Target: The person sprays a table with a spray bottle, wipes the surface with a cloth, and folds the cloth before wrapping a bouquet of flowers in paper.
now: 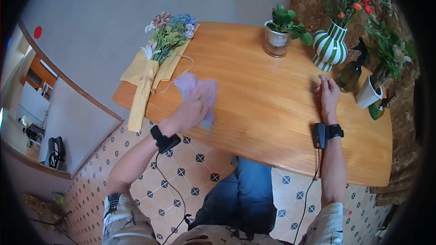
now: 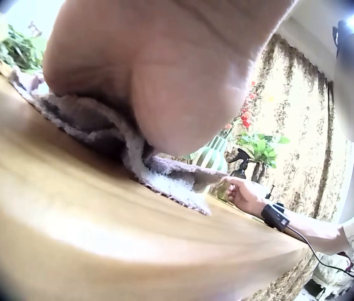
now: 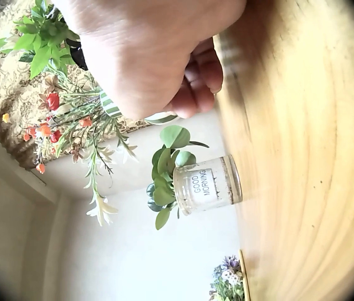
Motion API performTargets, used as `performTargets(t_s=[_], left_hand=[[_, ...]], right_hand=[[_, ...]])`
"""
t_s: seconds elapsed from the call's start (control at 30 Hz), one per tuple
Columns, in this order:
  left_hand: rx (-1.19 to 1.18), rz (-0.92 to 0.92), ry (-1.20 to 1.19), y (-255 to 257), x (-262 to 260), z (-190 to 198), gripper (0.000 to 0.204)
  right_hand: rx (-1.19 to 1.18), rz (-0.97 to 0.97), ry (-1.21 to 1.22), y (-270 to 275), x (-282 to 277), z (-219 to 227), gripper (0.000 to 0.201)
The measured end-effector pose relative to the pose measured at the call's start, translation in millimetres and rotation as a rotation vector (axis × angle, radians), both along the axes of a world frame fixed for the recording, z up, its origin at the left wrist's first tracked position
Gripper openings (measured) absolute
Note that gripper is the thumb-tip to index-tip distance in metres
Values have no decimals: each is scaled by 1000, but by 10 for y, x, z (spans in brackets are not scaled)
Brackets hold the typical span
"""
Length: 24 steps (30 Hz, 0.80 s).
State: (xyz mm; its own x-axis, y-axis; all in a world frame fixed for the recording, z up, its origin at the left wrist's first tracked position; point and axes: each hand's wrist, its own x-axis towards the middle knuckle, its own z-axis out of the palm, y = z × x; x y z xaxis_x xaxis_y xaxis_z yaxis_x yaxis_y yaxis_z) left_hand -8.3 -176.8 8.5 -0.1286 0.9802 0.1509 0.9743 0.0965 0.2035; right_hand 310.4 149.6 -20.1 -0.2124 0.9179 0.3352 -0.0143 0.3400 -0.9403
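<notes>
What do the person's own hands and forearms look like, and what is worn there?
The left hand and right hand are ungloved. Each wrist wears a black band-like strap with a black boxy unit and a thin black cable. Pale fabric sleeves with a dark print end near the elbows, leaving the forearms bare.

Blk wrist cams point(image 1: 319, 136) w/ cables point(image 1: 314, 179), pale print sleeves point(image 1: 125, 218), blue jeans point(image 1: 256, 181)
</notes>
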Motion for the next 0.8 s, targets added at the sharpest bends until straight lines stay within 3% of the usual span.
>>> performTargets(t_s=[0.13,0.2,0.33,0.4,0.5,0.73,0.8], left_hand=[[-77,14,-14,90,-45,-7,50],[-25,-85,-42,40,-11,-50,47],[-147,-149,-132,-174,357,85,48],[-80,-303,19,-233,525,77,48],[-75,-373,-20,-209,795,194,49],[83,-356,-37,375,948,90,45],[179,-328,-33,628,843,-59,52]], right_hand=[[-15,23,20,-13,2,17,26],[-9,8,-3,-7,9,12,27],[-2,3,-48,-53,16,59,28],[5,18,-54,-39,10,51,28],[-6,16,-48,-33,0,39,27],[-9,23,-34,1,27,11,26],[-23,40,-14,-5,34,20,26]])
